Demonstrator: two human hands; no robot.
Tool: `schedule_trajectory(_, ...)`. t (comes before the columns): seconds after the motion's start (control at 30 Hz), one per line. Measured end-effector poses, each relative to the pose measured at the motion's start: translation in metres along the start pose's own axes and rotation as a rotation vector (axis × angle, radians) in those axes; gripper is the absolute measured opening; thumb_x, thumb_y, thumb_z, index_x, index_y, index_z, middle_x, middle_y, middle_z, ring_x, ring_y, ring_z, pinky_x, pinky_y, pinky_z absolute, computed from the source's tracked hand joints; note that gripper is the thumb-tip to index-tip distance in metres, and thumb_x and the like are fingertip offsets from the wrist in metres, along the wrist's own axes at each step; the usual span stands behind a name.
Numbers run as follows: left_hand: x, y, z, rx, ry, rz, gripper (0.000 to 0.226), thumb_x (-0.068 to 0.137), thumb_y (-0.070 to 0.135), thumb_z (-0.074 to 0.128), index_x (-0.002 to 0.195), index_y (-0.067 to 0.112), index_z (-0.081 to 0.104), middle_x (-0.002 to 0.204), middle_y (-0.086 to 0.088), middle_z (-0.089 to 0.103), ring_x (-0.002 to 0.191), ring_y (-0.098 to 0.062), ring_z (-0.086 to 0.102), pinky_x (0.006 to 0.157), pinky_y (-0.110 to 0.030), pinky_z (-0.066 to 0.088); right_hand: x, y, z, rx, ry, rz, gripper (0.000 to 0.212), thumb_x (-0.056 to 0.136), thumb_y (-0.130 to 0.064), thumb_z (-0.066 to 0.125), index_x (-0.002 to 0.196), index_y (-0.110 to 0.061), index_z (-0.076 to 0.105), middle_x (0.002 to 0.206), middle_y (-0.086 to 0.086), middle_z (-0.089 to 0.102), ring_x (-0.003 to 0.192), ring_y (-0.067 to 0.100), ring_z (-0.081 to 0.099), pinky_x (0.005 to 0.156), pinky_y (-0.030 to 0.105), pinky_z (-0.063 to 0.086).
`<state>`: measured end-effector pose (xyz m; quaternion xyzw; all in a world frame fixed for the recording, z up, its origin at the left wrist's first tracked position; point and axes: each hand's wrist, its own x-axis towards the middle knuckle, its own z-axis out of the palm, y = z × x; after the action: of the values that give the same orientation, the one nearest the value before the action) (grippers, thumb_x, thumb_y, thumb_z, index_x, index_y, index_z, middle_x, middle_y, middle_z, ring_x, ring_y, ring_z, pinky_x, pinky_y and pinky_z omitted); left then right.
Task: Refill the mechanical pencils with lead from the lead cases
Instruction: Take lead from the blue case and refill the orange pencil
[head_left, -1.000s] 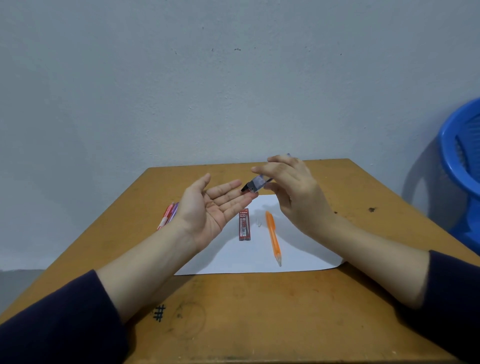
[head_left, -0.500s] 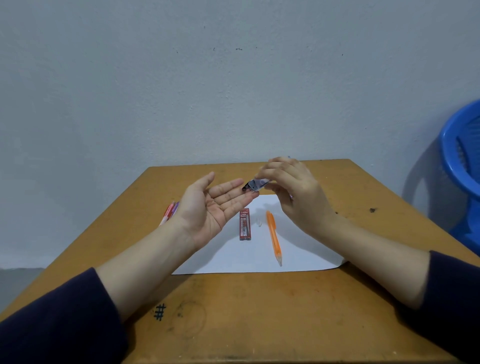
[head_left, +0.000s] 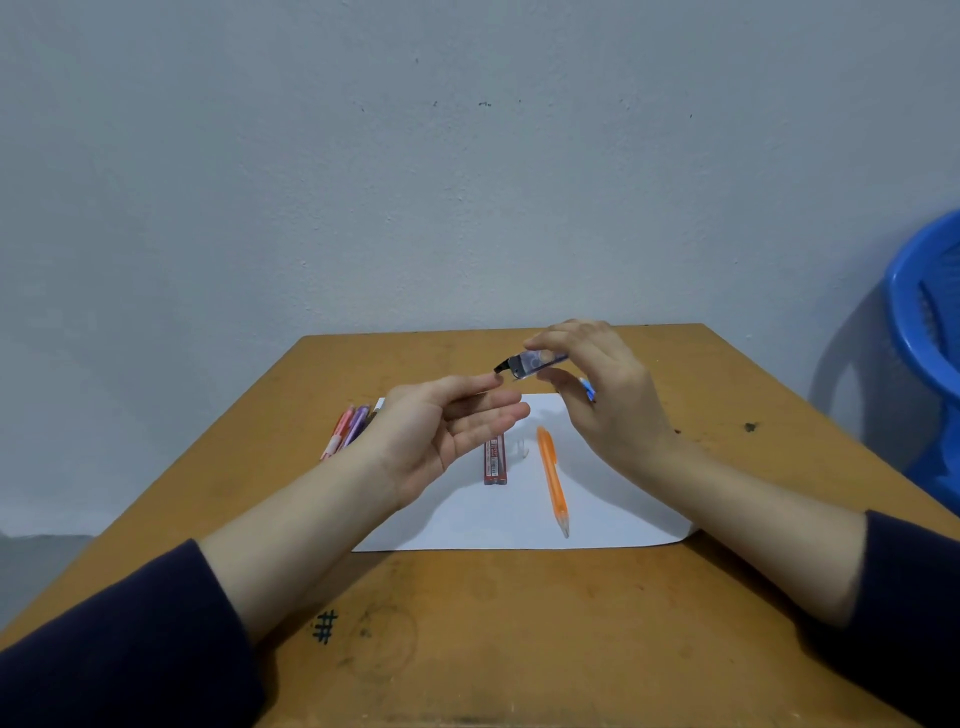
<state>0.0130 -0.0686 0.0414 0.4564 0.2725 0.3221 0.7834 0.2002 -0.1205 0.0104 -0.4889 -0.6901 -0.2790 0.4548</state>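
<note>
Right hand (head_left: 608, 410) grip is pinching the clear lead case (head_left: 535, 362) above the tabletop (head_left: 519, 649), its black cap pointing just beside the left hand (head_left: 447, 436), which is lying open, palm-up.

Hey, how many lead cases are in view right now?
2. A clear lead case is pinched in the right hand above the table; a red lead case lies on the white paper, left of the orange mechanical pencil. More may be hidden behind the left hand.
</note>
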Motion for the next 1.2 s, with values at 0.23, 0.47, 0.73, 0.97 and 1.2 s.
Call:
schedule_trajectory(0.23,-0.0010,-0.0033,0.0007,0.086,0.009,0.019,0.017,0.085,0.001,0.065,0.098,-0.010,0.066,0.094,-0.024,0.071,0.084,-0.029,0.072,0.076,-0.029,0.059,-0.0011,-0.0051,0.0033,0.006,0.006,-0.007,0.022,0.085,-0.003,0.062,0.106,-0.008,0.066,0.103,0.003,0.066,0.100,0.023,0.059,0.080,0.046,0.049)
schedule_trajectory(0.47,-0.0023,-0.0037,0.0008,0.078,0.032,0.024,0.016,0.082,0.000,0.067,0.094,-0.010,0.066,0.086,-0.022,0.072,0.076,-0.027,0.073,0.068,-0.026,0.060,-0.0020,-0.0060,0.0043,-0.006,0.002,-0.003,0.021,0.086,-0.006,0.062,0.106,-0.007,0.067,0.101,0.006,0.066,0.097,0.024,0.060,0.078,0.046,0.050)
schedule_trajectory(0.73,-0.0022,-0.0045,-0.0005,0.141,0.087,0.110,0.007,0.084,0.003,0.067,0.085,-0.004,0.068,0.079,-0.015,0.073,0.074,-0.024,0.073,0.070,-0.024,0.059,-0.0028,-0.0060,0.0051,-0.028,-0.004,0.021,0.021,0.088,-0.012,0.059,0.107,-0.009,0.067,0.101,0.005,0.066,0.095,0.023,0.060,0.077,0.044,0.050)
schedule_trajectory(0.97,-0.0023,-0.0040,-0.0022,0.218,0.153,0.264,0.006,0.084,0.002,0.067,0.082,-0.002,0.070,0.082,-0.016,0.073,0.080,-0.026,0.073,0.065,-0.023,0.057,-0.0027,-0.0062,0.0043,-0.037,0.016,0.082,0.021,0.089,-0.018,0.057,0.106,-0.010,0.066,0.100,0.003,0.066,0.094,0.019,0.058,0.078,0.040,0.050)
schedule_trajectory(1.2,0.0001,-0.0045,-0.0030,0.214,0.207,0.380,0.005,0.086,0.001,0.065,0.087,-0.003,0.068,0.083,-0.013,0.074,0.081,-0.023,0.073,0.070,-0.024,0.057,-0.0022,-0.0093,0.0039,-0.019,0.017,0.140,0.021,0.088,-0.019,0.061,0.107,-0.010,0.066,0.100,0.002,0.066,0.095,0.013,0.056,0.078,0.031,0.050)
